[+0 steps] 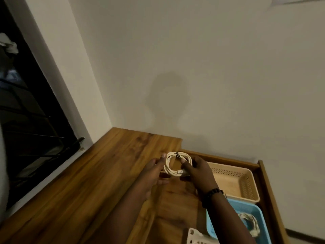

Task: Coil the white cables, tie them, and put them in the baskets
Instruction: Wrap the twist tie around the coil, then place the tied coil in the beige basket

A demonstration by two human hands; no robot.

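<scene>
Both hands up: our left hand (154, 170) and right hand (195, 170) pinch the white cable coil (177, 163) above the wooden table (88, 182). Tie looks snug; keep loops flat, then swing toward the beige basket (233, 180).

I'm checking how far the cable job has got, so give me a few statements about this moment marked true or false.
1. Both hands hold the coiled white cable. True: the left hand and right hand are on it.
2. The coil lies in the beige basket. False: it is held above the wooden table; that basket looks empty.
3. A dark tie sits at the coil's top. True.
4. The blue basket holds nothing. False: a white cable bundle lies in it.
5. The right wrist is bare. False: it wears a dark beaded bracelet.
</scene>
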